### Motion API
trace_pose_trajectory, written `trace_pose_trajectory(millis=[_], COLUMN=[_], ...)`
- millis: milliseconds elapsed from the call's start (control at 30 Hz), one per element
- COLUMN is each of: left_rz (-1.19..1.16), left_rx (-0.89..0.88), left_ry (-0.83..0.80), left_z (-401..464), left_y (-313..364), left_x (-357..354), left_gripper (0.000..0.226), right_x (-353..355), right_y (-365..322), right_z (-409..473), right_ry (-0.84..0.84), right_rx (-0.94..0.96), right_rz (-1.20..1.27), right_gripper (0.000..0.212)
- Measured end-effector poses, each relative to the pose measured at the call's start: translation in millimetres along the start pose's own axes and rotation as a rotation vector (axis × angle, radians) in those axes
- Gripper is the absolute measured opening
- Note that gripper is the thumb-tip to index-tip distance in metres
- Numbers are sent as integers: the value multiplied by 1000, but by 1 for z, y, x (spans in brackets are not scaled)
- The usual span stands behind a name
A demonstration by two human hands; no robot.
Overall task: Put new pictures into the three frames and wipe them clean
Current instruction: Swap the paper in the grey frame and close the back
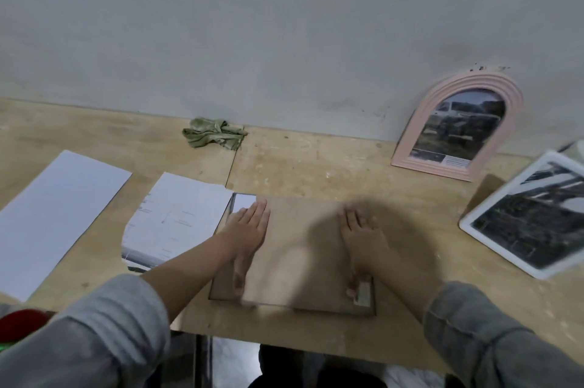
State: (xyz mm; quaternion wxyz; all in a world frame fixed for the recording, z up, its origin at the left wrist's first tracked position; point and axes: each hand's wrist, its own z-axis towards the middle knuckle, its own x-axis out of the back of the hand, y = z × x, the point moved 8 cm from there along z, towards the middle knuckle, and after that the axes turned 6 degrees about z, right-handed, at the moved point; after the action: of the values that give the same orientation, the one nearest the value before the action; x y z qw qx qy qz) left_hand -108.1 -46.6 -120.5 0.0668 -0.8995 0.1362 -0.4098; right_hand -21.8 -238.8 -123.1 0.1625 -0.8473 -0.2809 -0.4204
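Note:
A rectangular frame lies face down in front of me, its brown backing board [300, 248] on top. My left hand [248, 232] presses flat on the board's left side with straight fingers. My right hand [363, 239] rests flat on the right side, its thumb near a small tab at the lower right corner. A white paper corner [244, 200] shows under the board at the top left. A pink arched frame [458, 125] with a picture leans on the wall. A white frame [531, 217] with a picture lies tilted at the right. A crumpled green cloth [215, 133] sits by the wall.
Two white paper sheets [57, 214] [177, 217] lie left of the frame on the wooden table [316, 160]. The table's front edge runs just below the frame. A red object [22, 323] shows at the lower left.

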Motion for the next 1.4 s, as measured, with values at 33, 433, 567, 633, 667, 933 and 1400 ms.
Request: trace_pose_trajectory(millis=[33, 433, 567, 633, 667, 933, 1400], left_rz=[-1, 47, 70, 115, 135, 147, -19], left_rx=[-8, -42, -32, -51, -66, -153, -1], left_ry=[2, -1, -33, -42, -39, -59, -87], left_z=[1, 3, 0, -2, -3, -1, -2], left_y=[0, -3, -1, -6, -10, -25, -23], left_x=[0, -5, 0, 2, 4, -1, -12], left_gripper=[147, 173, 169, 163, 159, 145, 121], right_x=[-1, -2, 2, 5, 6, 0, -5], right_y=[0, -5, -10, -13, -13, -7, 4], right_z=[1, 9, 5, 3, 3, -2, -21], right_ry=[-22, -105, -97, -80, -69, -24, 8], right_rx=[0, -44, -54, -62, -64, -58, -27], right_rz=[8, -63, -68, -69, -60, 17, 66], right_gripper=[138, 138, 128, 117, 112, 122, 115])
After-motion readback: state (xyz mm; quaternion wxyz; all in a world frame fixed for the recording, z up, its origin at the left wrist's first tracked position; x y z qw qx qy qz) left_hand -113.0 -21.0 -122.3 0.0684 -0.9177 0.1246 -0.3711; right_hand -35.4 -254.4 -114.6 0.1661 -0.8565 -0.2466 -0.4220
